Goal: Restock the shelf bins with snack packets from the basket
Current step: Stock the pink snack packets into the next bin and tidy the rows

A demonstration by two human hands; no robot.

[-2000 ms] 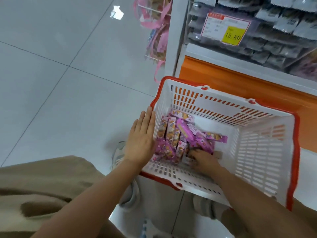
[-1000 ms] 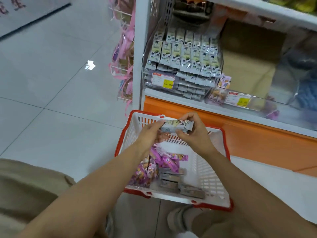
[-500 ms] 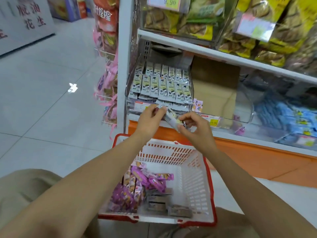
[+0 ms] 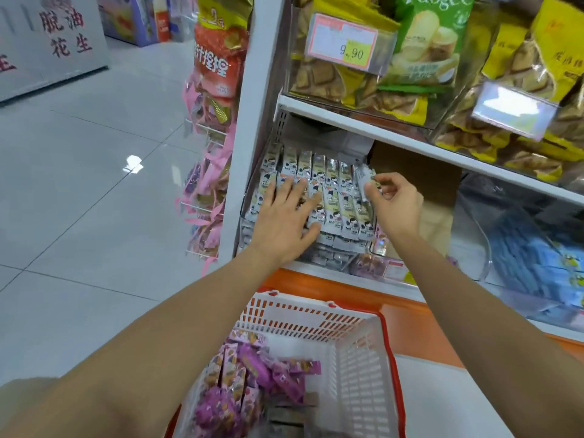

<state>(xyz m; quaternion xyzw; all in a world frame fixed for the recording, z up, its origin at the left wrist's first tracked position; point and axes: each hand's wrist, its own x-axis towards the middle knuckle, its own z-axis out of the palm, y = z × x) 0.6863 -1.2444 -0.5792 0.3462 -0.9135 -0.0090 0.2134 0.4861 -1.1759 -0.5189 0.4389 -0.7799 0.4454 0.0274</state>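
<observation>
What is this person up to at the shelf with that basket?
A person is restocking a shop shelf. Their left hand lies flat on the rows of snack packets standing in a clear shelf bin. Their right hand pinches one more grey-white packet at the right end of the back row. Below, a white basket with a red rim holds pink-purple snack packets not yet shelved.
</observation>
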